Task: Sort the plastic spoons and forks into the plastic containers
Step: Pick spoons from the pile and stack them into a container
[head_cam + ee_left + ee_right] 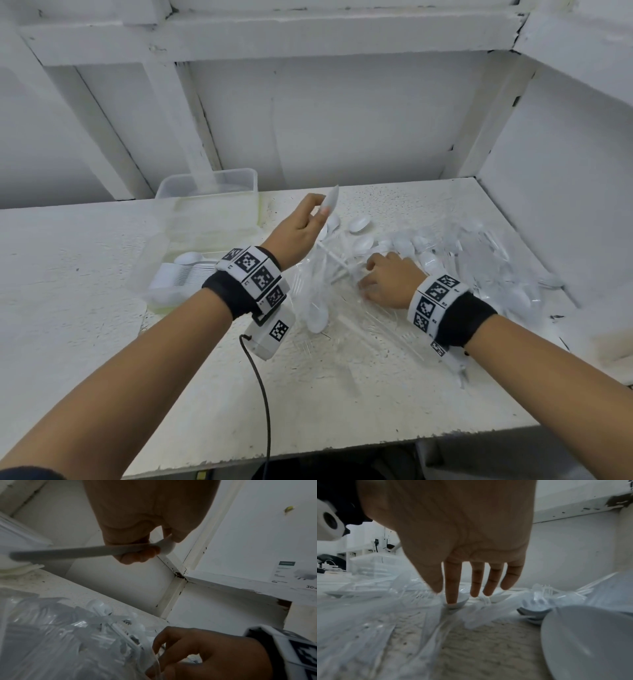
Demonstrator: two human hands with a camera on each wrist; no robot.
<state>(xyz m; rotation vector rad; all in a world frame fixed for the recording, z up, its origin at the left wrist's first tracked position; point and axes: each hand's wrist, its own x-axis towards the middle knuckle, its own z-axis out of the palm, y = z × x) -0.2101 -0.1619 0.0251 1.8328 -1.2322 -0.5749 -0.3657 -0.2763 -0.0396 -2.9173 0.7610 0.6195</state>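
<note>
Covering the surface [342, 394] at centre right lay the heap [445, 260] of spoons and forks; containers [209, 195] stood centre left. Sorting was midway. The right hand [390, 281], fingers [453, 582] spread, pressed a bowl; the left hand [301, 233] pinched a spoon [331, 200], probably bound next for the near container.

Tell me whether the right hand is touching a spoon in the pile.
Touching: the right wrist view shows the right hand's index fingertip pressed into a white spoon bowl.
</note>
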